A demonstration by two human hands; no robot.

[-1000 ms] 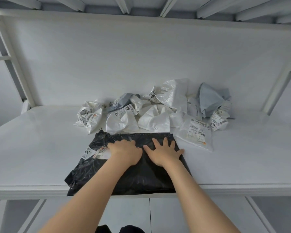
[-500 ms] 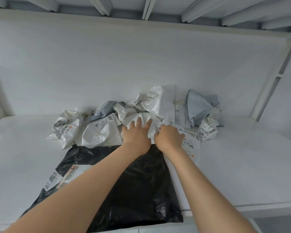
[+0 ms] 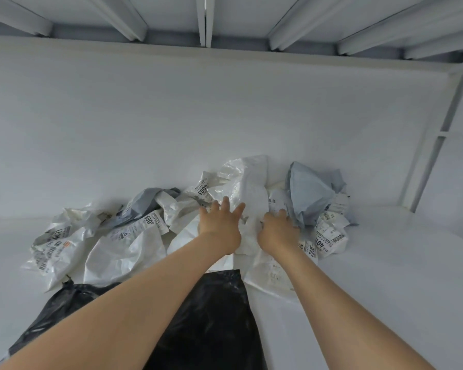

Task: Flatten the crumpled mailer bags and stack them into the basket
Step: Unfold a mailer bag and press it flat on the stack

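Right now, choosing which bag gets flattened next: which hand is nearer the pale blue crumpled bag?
Right. The right hand lies just left of the pale blue bag, nearly touching it; the left hand is farther left, fingers spread over the white bags.

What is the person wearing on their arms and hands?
Nothing that shows. The left forearm and right forearm are bare, with no sleeves in view. The left hand and right hand have no gloves, and no rings, watch or bracelets can be seen.

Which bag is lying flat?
The black mailer bag at the front: it lies spread flat, while the pale bags behind it are crumpled.
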